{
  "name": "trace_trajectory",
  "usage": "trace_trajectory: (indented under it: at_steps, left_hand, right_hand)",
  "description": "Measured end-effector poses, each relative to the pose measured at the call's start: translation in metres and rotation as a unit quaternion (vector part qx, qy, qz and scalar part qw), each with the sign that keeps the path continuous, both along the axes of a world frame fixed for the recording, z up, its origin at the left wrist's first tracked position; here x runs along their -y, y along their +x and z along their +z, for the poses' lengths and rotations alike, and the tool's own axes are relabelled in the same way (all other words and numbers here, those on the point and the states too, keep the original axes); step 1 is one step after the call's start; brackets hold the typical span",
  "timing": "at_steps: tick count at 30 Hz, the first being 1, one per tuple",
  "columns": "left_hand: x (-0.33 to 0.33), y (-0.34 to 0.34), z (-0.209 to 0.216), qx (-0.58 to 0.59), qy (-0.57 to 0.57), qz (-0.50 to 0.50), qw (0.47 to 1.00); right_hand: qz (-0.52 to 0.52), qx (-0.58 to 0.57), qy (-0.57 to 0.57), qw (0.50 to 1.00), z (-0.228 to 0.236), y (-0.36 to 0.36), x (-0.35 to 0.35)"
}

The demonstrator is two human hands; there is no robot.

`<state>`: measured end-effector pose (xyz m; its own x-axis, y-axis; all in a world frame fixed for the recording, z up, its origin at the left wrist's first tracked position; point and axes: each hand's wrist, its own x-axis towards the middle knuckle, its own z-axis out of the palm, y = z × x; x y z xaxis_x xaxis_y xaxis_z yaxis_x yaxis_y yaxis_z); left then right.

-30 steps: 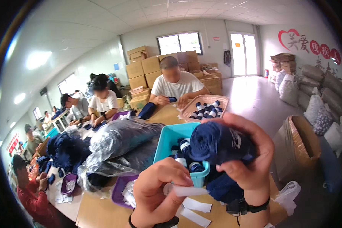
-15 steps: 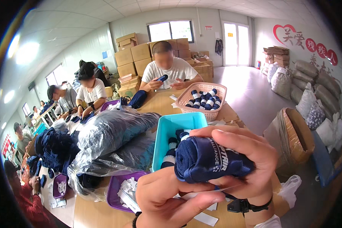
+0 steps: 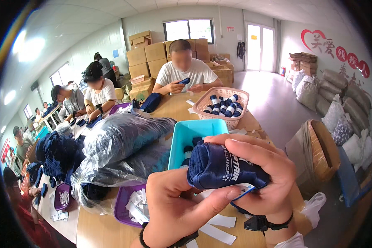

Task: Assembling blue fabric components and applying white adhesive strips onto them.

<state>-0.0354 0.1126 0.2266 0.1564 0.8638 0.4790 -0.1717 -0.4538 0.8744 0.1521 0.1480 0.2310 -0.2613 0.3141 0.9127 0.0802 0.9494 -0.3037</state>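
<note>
A roll of navy cloth with white print on its outside is held up in front of me. My right hand wraps round it from the right, fingers over the top. Against its lower side my left hand pinches a white paper strip under the thumb; the left index finger goes behind the roll's left end. Just beyond my hands stands a turquoise bin holding navy rolls with white bands, partly hidden by the hands. Loose white paper strips lie on the table below.
A purple basket of paper strips stands left of my hands. Behind it lies a large clear plastic bag of dark goods. A pink basket holds banded rolls. Across the table a person holds a navy roll; others work at left.
The roll has tilted and moved slightly down and left. My left thumb has risen to the roll's lower side, pressing the paper strip against it. Across the table, the person's roll has shifted slightly.
</note>
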Motion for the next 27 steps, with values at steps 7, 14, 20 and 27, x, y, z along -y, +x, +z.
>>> trace_trajectory:
  at_steps: [7,14,20,27]
  left_hand:
    - [-0.01,0.0,-0.008,-0.03,-0.007,0.005,1.0]
    - [-0.022,0.009,-0.012,0.081,0.08,0.015,0.993]
    - [-0.022,0.009,-0.011,0.072,0.096,-0.025,0.992]
    - [-0.016,0.0,-0.013,0.053,0.013,-0.013,0.998]
  right_hand:
    - [0.015,0.032,0.02,0.999,-0.003,0.011,-0.012]
    - [0.104,-0.013,-0.075,0.992,-0.019,-0.001,-0.014]
    - [0.123,-0.021,-0.056,0.991,-0.019,0.003,-0.012]
    - [0.069,-0.112,-0.161,0.978,-0.023,-0.015,-0.002]
